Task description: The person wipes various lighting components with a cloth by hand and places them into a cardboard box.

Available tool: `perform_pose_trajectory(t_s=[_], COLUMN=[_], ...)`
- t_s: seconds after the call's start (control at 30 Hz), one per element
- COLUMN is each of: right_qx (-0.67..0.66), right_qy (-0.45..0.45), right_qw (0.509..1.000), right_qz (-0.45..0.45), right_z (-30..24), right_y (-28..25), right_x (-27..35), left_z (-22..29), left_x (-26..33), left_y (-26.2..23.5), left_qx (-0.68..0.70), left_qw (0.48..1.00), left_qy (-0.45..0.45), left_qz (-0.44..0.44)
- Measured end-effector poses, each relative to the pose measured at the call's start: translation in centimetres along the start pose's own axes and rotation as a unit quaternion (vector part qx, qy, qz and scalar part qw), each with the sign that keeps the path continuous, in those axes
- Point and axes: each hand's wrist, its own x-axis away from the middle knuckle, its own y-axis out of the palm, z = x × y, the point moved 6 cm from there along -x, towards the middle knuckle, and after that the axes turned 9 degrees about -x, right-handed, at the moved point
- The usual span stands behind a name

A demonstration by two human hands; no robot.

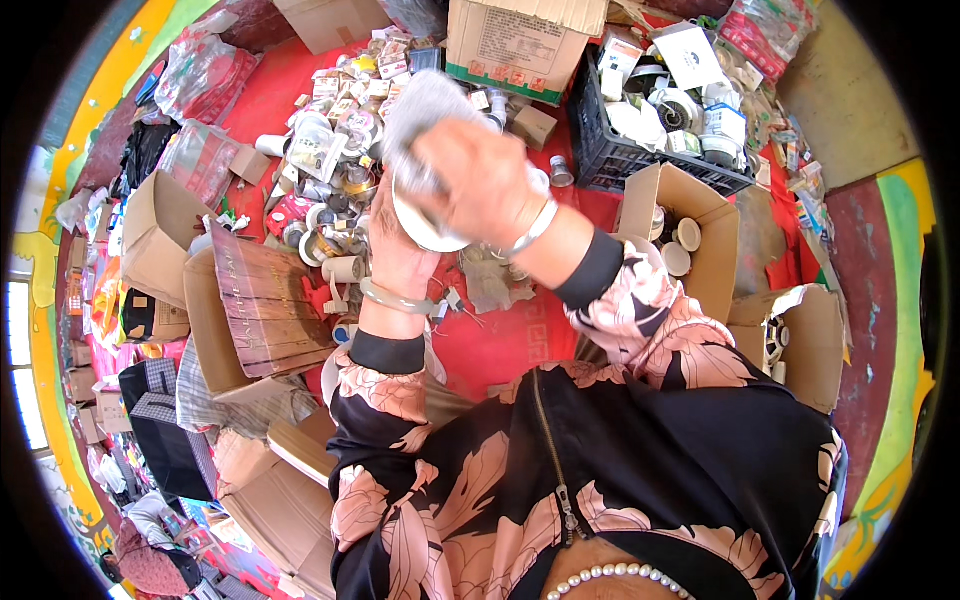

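Note:
My left hand [398,250] holds a white round fitting with a rim [428,232] from below, its inside partly hidden. My right hand [478,178], slightly blurred, is closed on a grey cloth [432,98] and presses it into the fitting's opening. Both hands are raised in front of me, over the red floor covering [500,340]. Just beyond them lies a heap of light fittings and small boxes [345,140].
A dark plastic crate [610,150] full of white fittings stands far right. Nearer, an open carton [705,200] holds round pieces; another carton [815,345] sits beside it. Cartons, one with a reddish panel [262,310], line the left. A large box [525,45] stands behind.

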Motion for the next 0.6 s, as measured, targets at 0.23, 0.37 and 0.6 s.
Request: perform_pose_trajectory(t_s=[0.23,0.37,0.6], right_qx=[-0.375,-0.597,-0.464], right_qy=[0.493,0.398,0.34], right_qw=[0.708,0.613,0.793], right_qz=[0.338,0.33,0.201], right_z=[18.3,17.0,8.7], right_y=[-5.6,-6.8,-3.9], right_x=[3.9,2.8,-0.5], left_z=[1.2,3.2,2.2], left_x=[-1.4,-1.8,-1.3], left_y=[-2.6,-2.2,-2.2], left_qx=[0.461,0.478,0.43], left_qw=[0.879,0.878,0.899], left_qy=[-0.051,0.034,-0.006], left_qz=[0.109,0.002,0.082])
